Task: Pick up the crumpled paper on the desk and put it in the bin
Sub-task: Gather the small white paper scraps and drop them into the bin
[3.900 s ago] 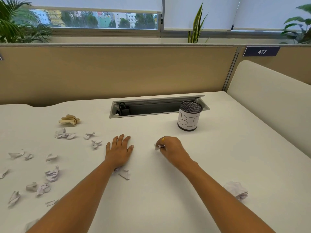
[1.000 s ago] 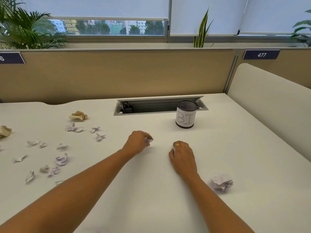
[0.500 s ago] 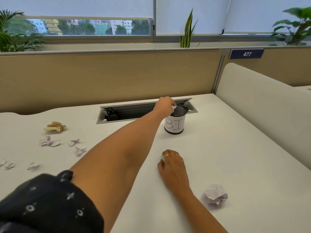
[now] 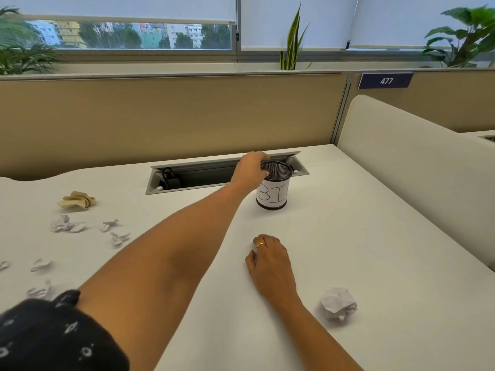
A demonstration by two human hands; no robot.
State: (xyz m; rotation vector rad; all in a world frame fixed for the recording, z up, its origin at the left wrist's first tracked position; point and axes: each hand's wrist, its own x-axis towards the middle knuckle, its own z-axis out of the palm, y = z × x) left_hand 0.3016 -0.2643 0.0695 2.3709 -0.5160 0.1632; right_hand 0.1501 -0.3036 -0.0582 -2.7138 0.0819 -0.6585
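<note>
The bin [image 4: 273,195] is a small black mesh cup with a white label, standing on the white desk [image 4: 361,236] by the cable slot. My left hand [image 4: 250,170] reaches over its left rim, its fingers dipping into the mouth. No paper shows in that hand, and the back of the hand hides its fingertips. My right hand [image 4: 270,261] rests on the desk in front of the bin, fingers curled under, with a sliver of white paper at the fingertips. A white crumpled paper ball [image 4: 338,303] lies to the right of my right wrist.
Several small white paper scraps [image 4: 68,225] and a beige crumpled wad [image 4: 77,200] lie at the left of the desk. An open cable slot [image 4: 192,175] runs behind the bin. A cream side panel [image 4: 415,162] bounds the right edge and a tan partition the back.
My left hand carried a white scrap from mid-desk up to the bin. That scrap was visible at the rim half a second ago and is now out of sight. My right hand stayed put.
</note>
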